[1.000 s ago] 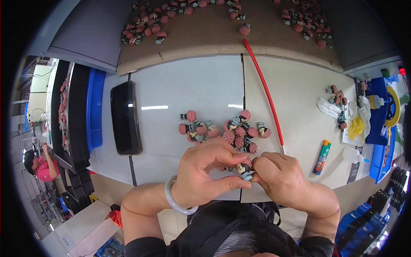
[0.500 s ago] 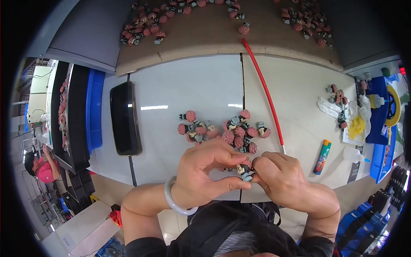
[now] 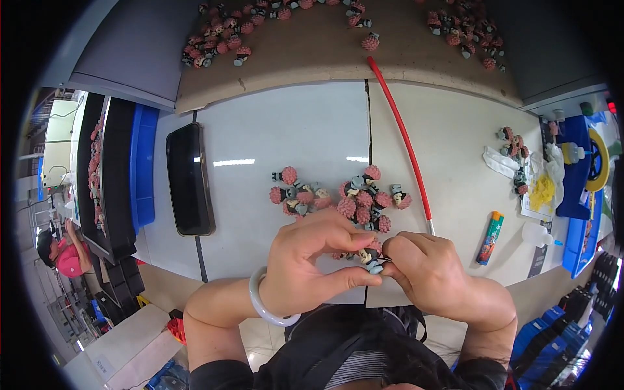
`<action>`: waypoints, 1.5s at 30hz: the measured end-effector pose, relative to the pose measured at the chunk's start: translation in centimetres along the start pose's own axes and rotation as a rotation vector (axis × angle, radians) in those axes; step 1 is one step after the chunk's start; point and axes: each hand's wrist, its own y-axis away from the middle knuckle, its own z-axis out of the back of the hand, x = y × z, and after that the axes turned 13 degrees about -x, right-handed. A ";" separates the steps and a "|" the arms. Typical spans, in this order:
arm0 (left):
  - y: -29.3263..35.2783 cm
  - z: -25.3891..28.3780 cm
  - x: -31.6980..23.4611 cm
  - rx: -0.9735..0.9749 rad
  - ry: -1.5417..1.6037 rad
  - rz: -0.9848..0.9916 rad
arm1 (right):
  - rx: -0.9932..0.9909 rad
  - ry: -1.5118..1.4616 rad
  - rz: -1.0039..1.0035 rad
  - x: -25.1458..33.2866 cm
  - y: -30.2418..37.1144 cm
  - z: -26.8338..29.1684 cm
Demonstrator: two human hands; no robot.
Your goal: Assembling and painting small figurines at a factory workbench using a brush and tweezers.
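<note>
My left hand (image 3: pixel 318 250) pinches a small figurine (image 3: pixel 369 257) between thumb and forefinger. The figurine has a bumpy pink head, a pale face and grey-blue lower parts. Curled up close on its right side, my right hand (image 3: pixel 426 268) is closed on a thin metal tool, of which only a sliver shows beside the figurine; its kind is hidden by the fingers. Just beyond both hands lies a loose pile of like figurines (image 3: pixel 364 200). A long red rod (image 3: pixel 402 130) with a silvery end runs away from me, that end meeting the far side of my right hand.
A black phone (image 3: pixel 190 179) lies left, near a blue bin (image 3: pixel 144 166). On the right are a lighter (image 3: pixel 490 238), a small white bottle (image 3: pixel 535 234), crumpled tissue (image 3: pixel 500 162) and several figurines. More figurines fill the raised brown shelf (image 3: pixel 312 52). Far left, a person (image 3: pixel 68 257) sits working.
Both hands keep nearly the same place and grip. The figurine has turned very slightly between the fingers, and the red rod's far end has shifted a touch.
</note>
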 end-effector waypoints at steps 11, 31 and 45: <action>0.0 0.0 0.1 -0.030 -0.020 -0.047 | -0.025 -0.032 -0.017 0.0 -0.2 0.0; -0.2 0.4 -0.4 0.051 -0.136 -0.060 | 0.012 -0.023 -0.064 0.1 -0.3 0.2; -0.2 0.1 0.0 -0.017 -0.105 -0.139 | 0.016 -0.022 -0.082 0.0 -0.2 0.1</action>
